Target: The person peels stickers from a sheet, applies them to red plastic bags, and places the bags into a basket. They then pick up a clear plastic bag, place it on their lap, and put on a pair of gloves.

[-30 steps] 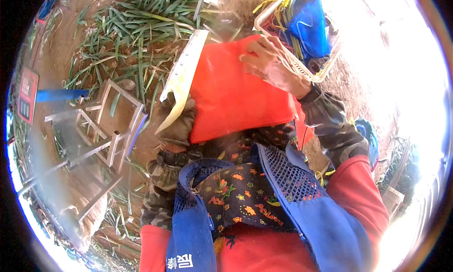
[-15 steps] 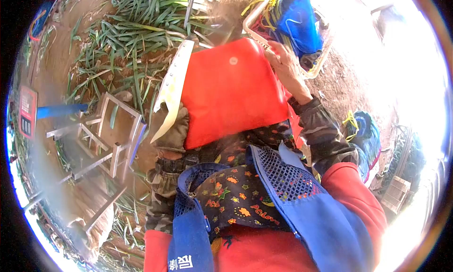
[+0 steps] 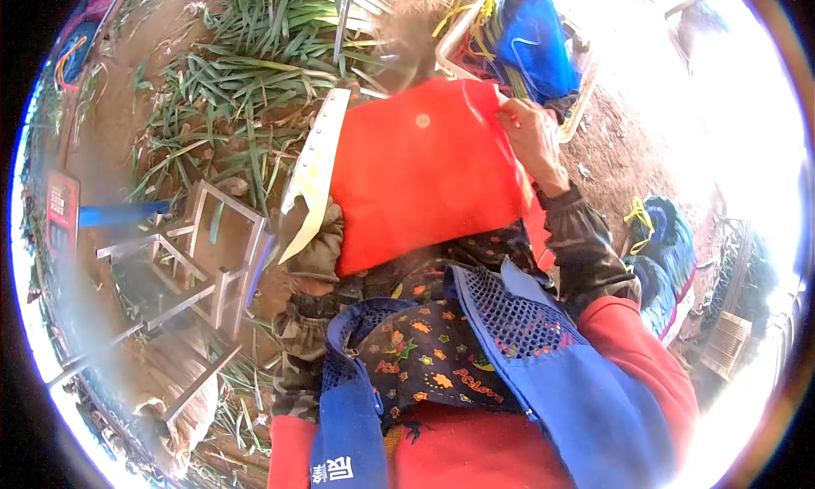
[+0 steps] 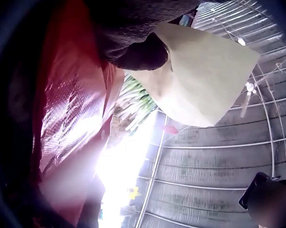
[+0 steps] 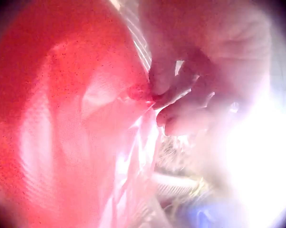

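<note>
A bright red, smooth plastic-like sheet (image 3: 424, 175) with a small round pale mark lies across the person's lap. My right hand (image 3: 535, 141) pinches its far right edge between thumb and fingertips; the right wrist view shows the red material (image 5: 71, 123) gathered into creases at those fingertips. On the other side, my gloved left hand (image 3: 323, 241) is at the red sheet's left edge and grips a stiff cream sheet (image 3: 314, 162) with a row of dots and a notched end. In the left wrist view, the gloved thumb presses on this cream sheet (image 4: 204, 71).
Cut green leafy stalks (image 3: 246, 90) cover the ground ahead. At left stand a metal frame (image 3: 225, 285) and a red device with buttons (image 3: 62, 209). A pale basket (image 3: 450, 43) holding blue material (image 3: 535, 43) is at upper right. Blue shoes (image 3: 666, 247) lie to the right.
My right hand has moved from on top of the red sheet to its right edge, where it now pinches it. The left hand keeps its grip on the cream sheet.
</note>
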